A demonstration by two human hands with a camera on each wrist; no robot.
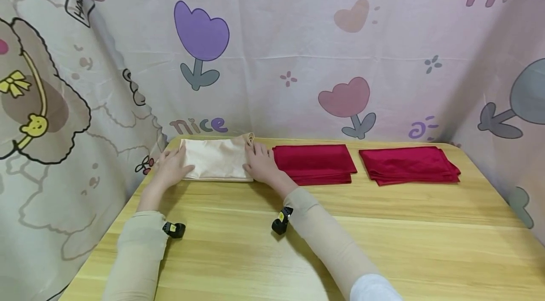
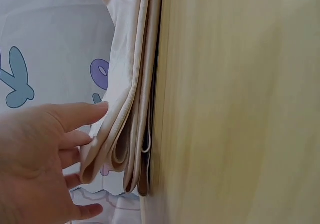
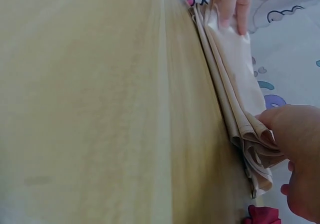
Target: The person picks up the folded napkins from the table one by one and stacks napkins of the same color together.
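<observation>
A cream, satiny folded cloth lies at the back left of the wooden table, its stacked layers showing in both wrist views. At its left end my left hand holds the edge. In the left wrist view that hand has its thumb on the upper face and some fingers passing behind the outer fold. My right hand grips the right end, where a corner curls up. The right wrist view shows this hand with its thumb on top of the layers, which fan apart there.
A dark red folded cloth lies just right of the cream one, close to my right hand. Another red folded cloth lies farther right. A printed curtain hangs behind the wooden table and along its sides.
</observation>
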